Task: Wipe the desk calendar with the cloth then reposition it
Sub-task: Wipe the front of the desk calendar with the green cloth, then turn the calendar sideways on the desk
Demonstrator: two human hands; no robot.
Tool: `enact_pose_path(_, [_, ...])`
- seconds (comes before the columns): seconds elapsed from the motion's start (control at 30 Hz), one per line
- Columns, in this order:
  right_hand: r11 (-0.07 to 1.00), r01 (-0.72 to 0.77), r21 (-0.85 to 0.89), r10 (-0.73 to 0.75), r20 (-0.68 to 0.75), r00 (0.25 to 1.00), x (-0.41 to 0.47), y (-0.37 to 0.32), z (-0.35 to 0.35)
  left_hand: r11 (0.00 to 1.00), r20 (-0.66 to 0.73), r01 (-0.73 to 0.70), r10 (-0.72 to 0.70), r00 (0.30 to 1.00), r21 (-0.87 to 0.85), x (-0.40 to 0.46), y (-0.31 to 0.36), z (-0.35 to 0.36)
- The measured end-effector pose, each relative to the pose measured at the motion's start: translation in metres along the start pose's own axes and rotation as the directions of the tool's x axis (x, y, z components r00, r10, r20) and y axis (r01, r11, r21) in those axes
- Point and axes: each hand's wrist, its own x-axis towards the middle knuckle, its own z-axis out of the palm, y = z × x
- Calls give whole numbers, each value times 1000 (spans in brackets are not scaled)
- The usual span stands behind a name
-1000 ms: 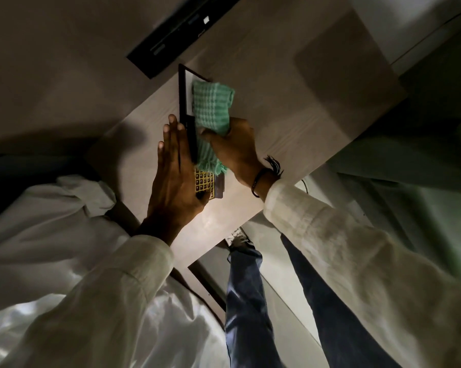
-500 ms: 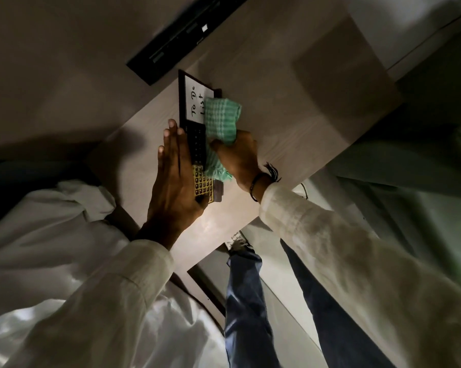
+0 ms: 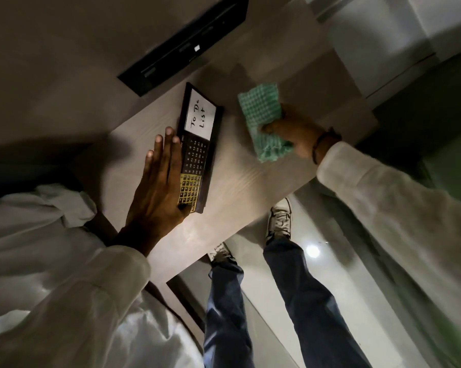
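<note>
A dim room, seen from above: a pale wood-grain desk (image 3: 240,181) runs diagonally through the middle of the frame, with glossy floor at lower right and a long black slot panel (image 3: 184,46) set in the surface at upper centre. The person's cream sleeves (image 3: 383,208) fill the lower left and right, and two legs in dark blue jeans (image 3: 298,301) with pale shoes (image 3: 278,219) stand at lower centre.

Against half a second ago, the right hand (image 3: 298,134) has pulled the cloth (image 3: 264,120) off the calendar and out to the right of centre, well apart from it, so the whole face of the calendar now shows. The left hand (image 3: 157,192) has stayed where it was, along the calendar's left edge.

No containers are in view.

The desk calendar (image 3: 197,147) stands just left of centre on the desk, a long dark frame lying lengthwise away from the viewer. Its upper part is a white panel (image 3: 199,116) handwritten "To Do List"; below that is a dark grid of pale numerals, and at the near end a yellow grid.

The left hand is flat, fingers straight and together, pressed against the calendar's side, with the thumb over its near yellow corner. The right hand is clenched around the green checked cloth, which is bunched and hangs past the fist above and below. A dark band (image 3: 319,144) circles the right wrist.
</note>
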Motion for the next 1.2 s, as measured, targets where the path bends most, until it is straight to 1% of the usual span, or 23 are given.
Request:
enact_pose_path(0.07, [987, -21, -162, 16, -36, 999, 14, 3, -25, 1000, 13, 2, -2, 1000, 7, 0, 1, -1])
enact_pose_path(0.13, [920, -60, -388, -12, -181, 983, 22, 3, -38, 1000, 10, -5, 4, 1000, 21, 0, 2, -2])
enact_pose_path(0.2, [830, -112, -546, -100, -344, 934, 19, -3, -40, 999, -6, -16, 17, 1000, 40, -1, 2, -5])
enact_pose_path(0.27, [794, -92, -601, -222, -428, 876, 8, -15, -32, 999, -35, -15, 17, 999, 52, -4, 5, -8])
enact_pose_path(0.3, [789, -36, -613, -289, -422, 859, 3, -21, -26, 999, -39, -2, 4, 999, 47, -6, 7, -10])
enact_pose_path(0.37, [778, 90, -622, -367, -334, 868, -4, -35, -10, 996, -5, 86, -86, 996, -34, -10, 14, -13])
enact_pose_path(0.43, [767, 158, -622, -350, -199, 915, -4, -56, 11, 939, 54, 276, -271, 961, -207, -14, 24, -16])
enact_pose_path(0.47, [784, 164, -598, -305, -142, 942, -2, -69, 23, 865, 100, 393, -381, 919, -313, -17, 30, -18])
enact_pose_path(0.5, [817, 152, -556, -248, -101, 964, 1, -82, 37, 755, 158, 504, -486, 860, -420, -18, 37, -18])
enact_pose_path(0.53, [843, 136, -520, -197, -65, 978, 5, -94, 50, 607, 222, 606, -588, 778, -515, -20, 44, -19])
enact_pose_path(0.57, [846, 119, -520, -155, -27, 988, 8, -102, 64, 414, 287, 681, -684, 670, -604, -21, 51, -21])
enact_pose_path(0.6, [831, 110, -545, -116, 22, 993, 11, -109, 75, 175, 362, 710, -762, 537, -682, -21, 58, -25])
enact_pose_path(0.63, [814, 109, -571, -85, 68, 994, 13, -113, 85, -98, 467, 679, -796, 386, -727, -20, 63, -29])
enact_pose_path(0.67, [804, 104, -586, -55, 100, 993, 14, -114, 92, -352, 594, 605, -761, 259, -715, -17, 68, -33])
enact_pose_path(0.7, [796, 98, -597, -30, 124, 992, 14, -113, 97, -548, 711, 520, -679, 181, -655, -16, 71, -38])
enact_pose_path(0.73, [780, 98, -618, -19, 133, 991, 14, -110, 100, -678, 794, 441, -586, 160, -589, -16, 72, -41])
enact_pose_path(0.8, [751, 99, -653, -10, 138, 990, 14, -106, 101, -800, 858, 314, -461, 225, -512, -18, 72, -43])
enact_pose_path(0.87, [743, 112, -660, -30, 135, 990, 12, -103, 97, -829, 860, 251, -440, 258, -500, -18, 70, -45])
enact_pose_path(0.93, [761, 104, -640, -32, 124, 992, 11, -98, 89, -825, 857, 243, -464, 227, -511, -17, 64, -53])
enact_pose_path(0.97, [779, 88, -620, -26, 109, 994, 10, -95, 83, -816, 851, 250, -473, 230, -521, -16, 59, -57])
enact_pose_path(1.0, [803, 67, -592, -18, 89, 996, 9, -92, 78, -807, 841, 253, -476, 256, -534, -14, 54, -64])
enact_pose_path(1.13, [899, -10, -437, 22, 22, 1000, 11, -79, 62, -750, 752, 224, -494, 437, -623, -7, 28, -82])
enact_pose_path(1.2, [933, -80, -351, 76, -24, 997, 12, -73, 59, -731, 727, 202, -526, 442, -652, -6, 18, -85])
